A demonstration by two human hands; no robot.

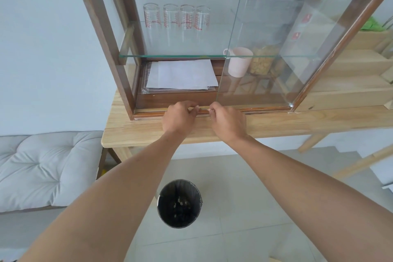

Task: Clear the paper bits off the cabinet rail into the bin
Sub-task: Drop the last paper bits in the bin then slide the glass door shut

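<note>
You're mid-pick: your left hand [178, 119] and right hand [228, 122] curl fingertips onto the cabinet rail [265, 110], seemingly pinching paper bits too small to see. Next, carry them to the bin [179, 206] on the floor below.

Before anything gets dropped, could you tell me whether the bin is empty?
Not empty: the bin stands upright on the floor with small scraps at its bottom.

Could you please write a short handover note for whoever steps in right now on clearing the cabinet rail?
Left hand: fingers curled on the cabinet rail, pinching at it.
Right hand: likewise at the rail, by the glass door edge; whether either holds paper bits cannot be told.
Bin: on the floor below the table, with some small scraps already inside.
Left: finish picking bits from the rail and drop them in the bin.
</note>
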